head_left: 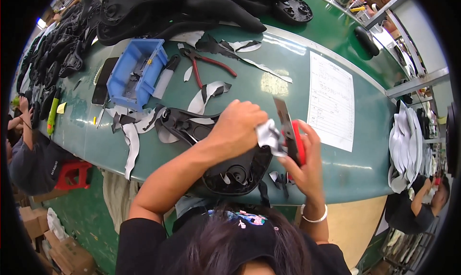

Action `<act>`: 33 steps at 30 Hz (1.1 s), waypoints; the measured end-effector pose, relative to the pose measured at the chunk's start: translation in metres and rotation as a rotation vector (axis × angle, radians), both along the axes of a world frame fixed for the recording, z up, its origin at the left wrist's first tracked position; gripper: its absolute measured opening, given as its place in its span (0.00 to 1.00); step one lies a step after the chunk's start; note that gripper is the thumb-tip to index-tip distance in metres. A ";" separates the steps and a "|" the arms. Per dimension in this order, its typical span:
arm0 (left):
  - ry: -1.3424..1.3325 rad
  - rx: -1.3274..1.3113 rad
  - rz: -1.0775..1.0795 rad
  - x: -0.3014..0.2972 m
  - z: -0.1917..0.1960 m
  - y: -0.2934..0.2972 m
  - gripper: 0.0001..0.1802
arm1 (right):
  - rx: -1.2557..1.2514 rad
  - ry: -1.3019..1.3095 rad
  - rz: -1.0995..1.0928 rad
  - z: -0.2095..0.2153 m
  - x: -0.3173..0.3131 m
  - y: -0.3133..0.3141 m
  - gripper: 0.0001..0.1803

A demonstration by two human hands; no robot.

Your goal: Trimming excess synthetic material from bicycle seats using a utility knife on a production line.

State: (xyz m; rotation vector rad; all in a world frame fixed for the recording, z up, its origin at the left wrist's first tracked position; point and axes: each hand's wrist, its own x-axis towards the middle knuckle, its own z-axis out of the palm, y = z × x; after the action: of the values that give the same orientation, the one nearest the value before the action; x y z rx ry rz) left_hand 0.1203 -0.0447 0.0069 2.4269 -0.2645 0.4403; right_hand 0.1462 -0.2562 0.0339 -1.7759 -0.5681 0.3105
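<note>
1. Two hands are busy: my left hand (238,125) pinches a crumpled black-and-white scrap (268,135); my right hand (309,172) grips a red-handled cutting tool (301,148), blade upward. Blur hides whether scrap and tool touch.
2. One black moulded part (217,183) lies below my hands, near the edge of the green table (370,136).
3. Done, I'd judge: loose strips (131,148) near the blue bin (126,101) and red pliers (194,55) look cut off.
4. Remaining: this part seems unfinished; for the black parts (192,17) piled beyond, I can't tell.
</note>
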 end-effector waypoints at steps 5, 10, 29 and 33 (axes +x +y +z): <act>0.057 -0.165 -0.013 0.001 0.011 -0.003 0.11 | -0.503 -0.532 0.293 -0.003 0.020 -0.028 0.35; 0.377 -0.751 0.075 0.006 0.024 0.002 0.17 | -0.709 -0.587 0.206 -0.014 -0.019 -0.022 0.34; -0.058 -0.827 0.576 0.027 -0.001 0.058 0.15 | -0.978 -0.678 0.181 0.020 -0.017 0.001 0.26; 0.249 -1.515 0.088 -0.008 0.000 0.063 0.31 | -0.945 -0.742 0.283 0.032 0.053 -0.002 0.23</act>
State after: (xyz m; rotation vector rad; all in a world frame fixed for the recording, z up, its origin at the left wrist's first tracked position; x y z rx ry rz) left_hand 0.1120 0.0186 0.0072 0.9735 0.2417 0.2061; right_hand 0.1996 -0.2583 0.0659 -2.7444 -1.3639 0.0896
